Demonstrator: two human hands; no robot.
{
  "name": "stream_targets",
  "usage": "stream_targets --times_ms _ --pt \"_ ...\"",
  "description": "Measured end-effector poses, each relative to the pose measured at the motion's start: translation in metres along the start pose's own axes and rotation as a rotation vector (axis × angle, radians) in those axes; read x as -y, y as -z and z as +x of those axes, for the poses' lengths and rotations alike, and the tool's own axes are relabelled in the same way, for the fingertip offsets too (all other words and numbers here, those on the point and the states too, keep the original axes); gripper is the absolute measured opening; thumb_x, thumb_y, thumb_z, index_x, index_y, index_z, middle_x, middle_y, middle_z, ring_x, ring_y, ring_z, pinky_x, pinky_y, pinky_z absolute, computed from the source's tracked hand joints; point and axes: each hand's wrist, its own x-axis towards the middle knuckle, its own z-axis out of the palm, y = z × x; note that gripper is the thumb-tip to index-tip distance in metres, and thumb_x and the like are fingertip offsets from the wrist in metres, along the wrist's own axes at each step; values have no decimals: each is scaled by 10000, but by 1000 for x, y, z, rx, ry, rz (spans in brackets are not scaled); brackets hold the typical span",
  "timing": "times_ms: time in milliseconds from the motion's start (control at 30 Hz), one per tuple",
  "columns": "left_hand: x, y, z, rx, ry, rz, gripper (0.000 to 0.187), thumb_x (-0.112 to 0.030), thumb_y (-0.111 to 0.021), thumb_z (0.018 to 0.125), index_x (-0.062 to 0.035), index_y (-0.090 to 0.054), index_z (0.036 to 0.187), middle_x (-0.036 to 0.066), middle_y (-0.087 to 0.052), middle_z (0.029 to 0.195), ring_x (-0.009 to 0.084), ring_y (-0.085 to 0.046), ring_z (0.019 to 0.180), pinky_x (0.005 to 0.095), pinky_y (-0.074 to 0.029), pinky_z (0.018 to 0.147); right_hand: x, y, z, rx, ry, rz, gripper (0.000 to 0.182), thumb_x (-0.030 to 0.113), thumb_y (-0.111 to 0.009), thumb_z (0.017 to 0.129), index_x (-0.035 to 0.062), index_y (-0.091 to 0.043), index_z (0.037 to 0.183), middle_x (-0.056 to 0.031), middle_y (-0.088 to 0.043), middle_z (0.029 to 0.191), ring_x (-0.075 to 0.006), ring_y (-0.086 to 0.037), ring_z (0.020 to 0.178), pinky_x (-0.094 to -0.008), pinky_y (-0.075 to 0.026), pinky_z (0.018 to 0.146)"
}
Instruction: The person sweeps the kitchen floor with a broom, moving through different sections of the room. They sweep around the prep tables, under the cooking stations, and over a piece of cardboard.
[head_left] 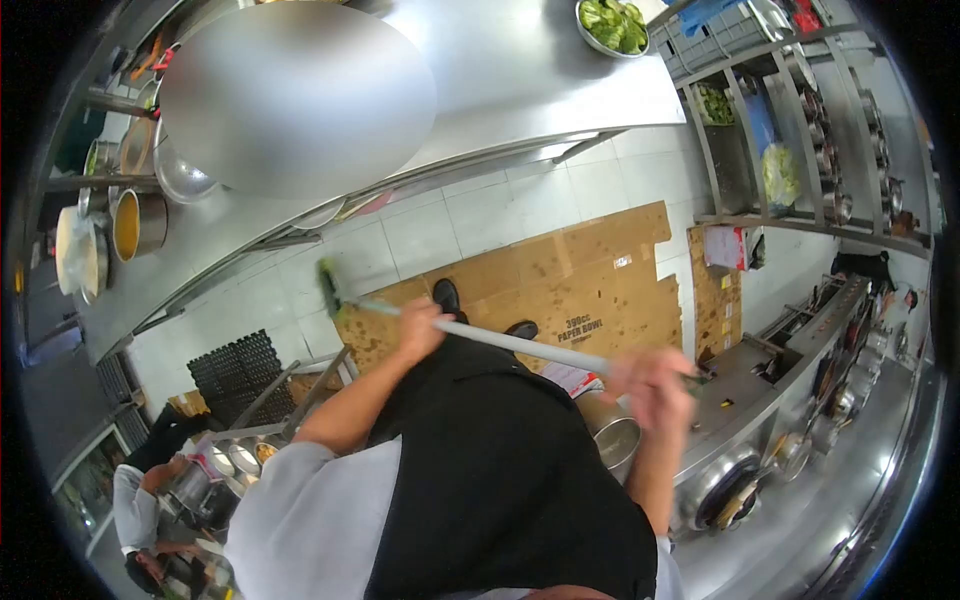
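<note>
A broom with a pale grey handle (520, 346) slants across in front of my body, its green head (328, 288) over the white floor tiles by the cardboard. My left hand (420, 330) is closed round the handle near the head end. Towards the other end, my right hand (655, 388) grips the handle too; motion blurs its fingers. Flattened brown cardboard (560, 275) covers the floor under the handle and around my black shoes.
A steel worktable (540, 85) runs along the far side, with a bowl of green leaves (612, 27). Shelving (770, 215) stands at right. Pans (725, 490) line the cooking range. A black slotted mat (240, 370) lies at left. Another person (140, 500) works at lower left.
</note>
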Motion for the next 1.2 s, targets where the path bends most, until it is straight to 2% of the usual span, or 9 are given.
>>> stream_targets --times_ms 167,300,400,700,867,967,1033,1100,1200 --pt "98 -5 -53 283 239 366 209 -284 -816 839 -82 -792 891 194 -740 1101 419 -686 1059 542 -547 935 -70 -42 31 388 -78 -369 191 54 -633 1036 -31 -711 884 -194 -744 976 -328 -733 943 -457 -601 793" --pt "8 -91 17 15 -4 -18 187 -255 -789 882 -84 -718 858 179 -695 996 428 -651 1017 544 -522 906 8 -49 -8 239 181 -549 342 182 -683 1012 -31 -689 744 -177 -707 783 -329 -715 808 -436 -571 742" --pt "-109 -108 90 223 -30 -164 152 -221 -785 884 -78 -746 848 181 -690 933 405 -647 982 531 -517 861 61 -51 -34 55 328 -648 483 339 -688 992 -10 -641 661 -150 -640 625 -323 -680 659 -428 -557 654" --pt "-250 -103 125 160 -185 -318 287 -296 -751 944 -48 -709 806 200 -688 880 422 -666 914 545 -530 832 154 30 -74 174 642 -601 582 577 -600 1051 19 -648 893 -60 -613 595 -273 -675 628 -369 -568 517" --pt "-161 -60 44 23 86 -127 335 -302 -780 932 -35 -680 757 207 -680 843 431 -671 852 556 -534 795 121 97 8 460 320 -299 680 600 -579 1056 -22 -510 1320 -64 -626 633 -240 -635 632 -379 -605 555" --pt "-22 -57 -44 -253 482 66 175 -212 -845 852 -72 -747 814 179 -708 840 412 -703 827 530 -563 761 -2 69 51 444 15 -228 340 291 -633 1088 -44 -690 1060 -216 -756 1026 -290 -751 810 -424 -641 731" --pt "70 -32 -103 30 752 313 321 -289 -875 818 -81 -821 1056 233 -718 1236 401 -674 1193 492 -553 1030 -66 15 61 623 -249 -308 141 126 -703 1033 -3 -756 1058 -186 -764 1212 -289 -747 1034 -450 -621 904" --pt "97 -15 -138 4 1062 448 434 -316 -880 798 -89 -801 1159 229 -720 1240 388 -671 1219 490 -552 1037 -114 -23 39 950 -59 -392 70 70 -722 997 6 -732 973 -116 -751 1061 -268 -686 1176 -425 -535 1042" --pt "98 -45 -125 -133 833 142 484 -348 -868 829 -76 -776 1218 210 -718 1253 361 -662 1242 490 -553 1036 -86 -50 15 1116 119 -550 71 52 -747 962 5 -719 917 -104 -720 925 -324 -715 1075 -457 -550 1013"
